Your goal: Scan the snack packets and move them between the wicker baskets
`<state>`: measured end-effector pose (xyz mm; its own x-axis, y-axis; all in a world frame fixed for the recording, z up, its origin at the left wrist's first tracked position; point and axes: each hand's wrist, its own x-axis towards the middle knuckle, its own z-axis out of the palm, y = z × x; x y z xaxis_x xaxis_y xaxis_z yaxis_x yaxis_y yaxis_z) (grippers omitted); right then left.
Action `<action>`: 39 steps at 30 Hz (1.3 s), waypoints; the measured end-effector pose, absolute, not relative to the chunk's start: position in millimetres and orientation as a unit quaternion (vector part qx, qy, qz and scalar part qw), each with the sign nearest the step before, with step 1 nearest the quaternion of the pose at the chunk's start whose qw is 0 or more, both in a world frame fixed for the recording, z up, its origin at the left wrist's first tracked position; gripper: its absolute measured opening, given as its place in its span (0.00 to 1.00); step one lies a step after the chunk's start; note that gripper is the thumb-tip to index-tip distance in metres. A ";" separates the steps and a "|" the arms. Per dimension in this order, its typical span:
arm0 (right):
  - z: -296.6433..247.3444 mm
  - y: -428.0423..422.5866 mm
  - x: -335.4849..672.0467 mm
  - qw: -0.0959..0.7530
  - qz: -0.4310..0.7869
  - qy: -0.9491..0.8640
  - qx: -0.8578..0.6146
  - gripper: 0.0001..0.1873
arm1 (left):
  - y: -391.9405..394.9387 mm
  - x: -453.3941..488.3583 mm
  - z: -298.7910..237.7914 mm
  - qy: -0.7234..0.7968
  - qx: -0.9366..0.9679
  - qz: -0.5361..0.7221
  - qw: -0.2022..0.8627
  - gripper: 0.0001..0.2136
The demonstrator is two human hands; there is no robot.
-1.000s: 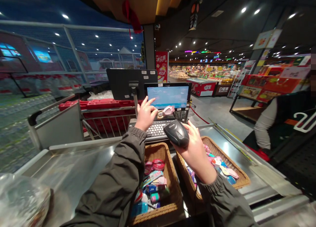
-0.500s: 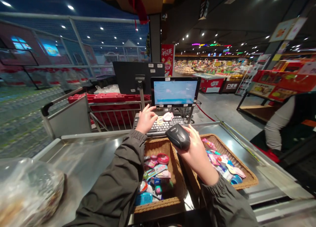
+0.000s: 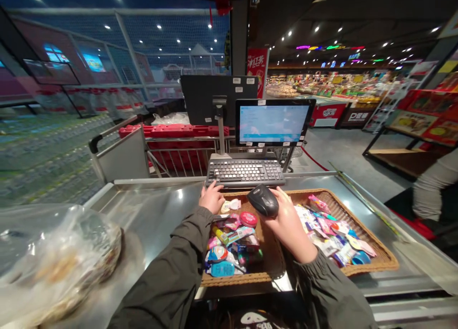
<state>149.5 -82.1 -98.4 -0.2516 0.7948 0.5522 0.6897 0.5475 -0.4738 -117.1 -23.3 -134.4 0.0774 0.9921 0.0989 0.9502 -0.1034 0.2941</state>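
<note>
My right hand (image 3: 291, 224) is wrapped round a black handheld barcode scanner (image 3: 264, 201), held up over the inner edges of two wicker baskets. Just in front of the keyboard (image 3: 245, 171), my left hand (image 3: 212, 198) is over the far left corner of the left basket (image 3: 270, 252), fingers apart and pointing forward. Beside it, at the basket's far end, lies a small pale pink and cream packaged item (image 3: 231, 205). The left basket holds several small colourful packaged goods, among them a round red tin (image 3: 248, 218) and a blue packet (image 3: 222, 269).
The right basket (image 3: 388, 262) holds more small packets. A screen (image 3: 274, 123) stands behind the keyboard, with a second monitor (image 3: 200, 100) turned away. A clear plastic bag (image 3: 67, 257) lies on the metal counter (image 3: 161, 205) at left. A person's sleeve (image 3: 434, 188) shows far right.
My left hand has come down and back from over the keyboard to the left basket. The pale item has moved from above the keyboard into the basket's far end. The view has shifted left.
</note>
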 end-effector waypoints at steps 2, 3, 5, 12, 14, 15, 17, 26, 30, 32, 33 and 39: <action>-100.0 -83.8 151.9 0.382 0.066 -0.786 -0.481 0.19 | -27.1 -119.3 -150.9 0.671 0.732 0.090 0.074 0.10; -99.8 -85.0 153.9 0.378 0.066 -0.787 -0.483 0.19 | -28.5 -120.2 -158.2 0.671 0.734 0.073 0.075 0.10; -97.3 -87.9 159.3 0.375 0.068 -0.787 -0.485 0.19 | -30.5 -121.8 -170.5 0.665 0.741 0.051 0.079 0.09; -86.4 -100.8 201.5 0.416 0.043 -0.742 -0.525 0.22 | -24.1 -97.0 -169.8 0.629 0.775 0.035 0.042 0.08; -85.2 -103.4 220.8 0.429 0.014 -0.720 -0.546 0.24 | -18.9 -72.4 -157.1 0.591 0.803 0.068 0.030 0.09; -84.4 -104.7 230.8 0.433 0.001 -0.711 -0.555 0.24 | -16.2 -57.5 -150.3 0.569 0.817 0.089 0.027 0.09; -82.6 -107.0 250.0 0.440 -0.023 -0.694 -0.569 0.25 | -11.1 -24.5 -138.5 0.527 0.841 0.119 0.030 0.09; -91.8 -114.0 312.1 0.446 -0.065 -0.638 -0.624 0.29 | 20.2 93.4 -151.9 0.439 0.892 0.094 0.043 0.08; -97.1 -111.0 331.1 0.442 -0.046 -0.631 -0.635 0.30 | 34.2 116.6 -168.1 0.425 0.902 0.070 0.042 0.07; -97.2 -107.9 338.6 0.443 -0.038 -0.631 -0.636 0.29 | 38.0 126.2 -173.2 0.413 0.908 0.055 0.052 0.09; -96.8 -106.1 341.8 0.442 -0.035 -0.632 -0.636 0.29 | 39.0 131.1 -175.5 0.406 0.911 0.048 0.059 0.09; -94.0 -92.4 357.6 0.440 -0.032 -0.631 -0.638 0.27 | 35.9 160.3 -190.8 0.387 0.918 0.028 0.086 0.06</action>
